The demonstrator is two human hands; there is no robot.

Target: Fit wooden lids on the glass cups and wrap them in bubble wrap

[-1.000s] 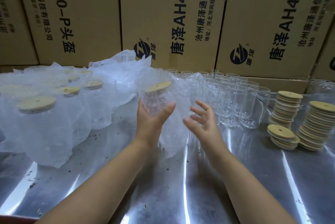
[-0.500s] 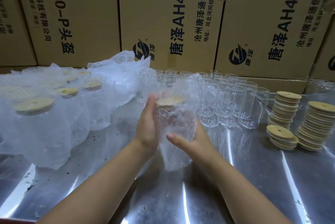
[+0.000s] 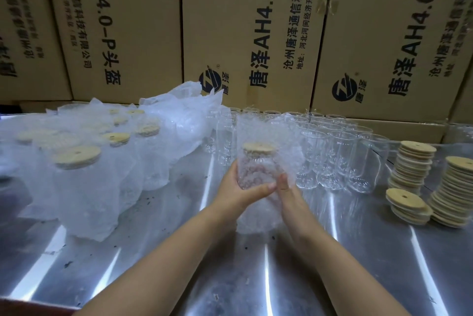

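A glass cup (image 3: 256, 169) with a round wooden lid (image 3: 258, 148) stands upright in bubble wrap (image 3: 258, 131) that rises above its rim and hangs below my hands. My left hand (image 3: 236, 194) clasps its lower part from the left, thumb across the front. My right hand (image 3: 288, 191) presses against it from the right; the two thumbs nearly touch. Several bare glass cups (image 3: 340, 154) stand in rows behind. Stacks of wooden lids (image 3: 412, 164) rise at the right, with a short pile (image 3: 407, 203) in front.
Several wrapped, lidded cups (image 3: 76, 162) crowd the left of the shiny metal table (image 3: 256, 277) under loose bubble wrap (image 3: 179, 110). A wall of cardboard boxes (image 3: 256, 34) closes the back. Another lid stack (image 3: 455, 192) stands at the far right edge.
The wrapped cup came down from chest height toward the table. My right hand, free a second ago, closed onto its right side, and the wrap now encloses the cup all round.
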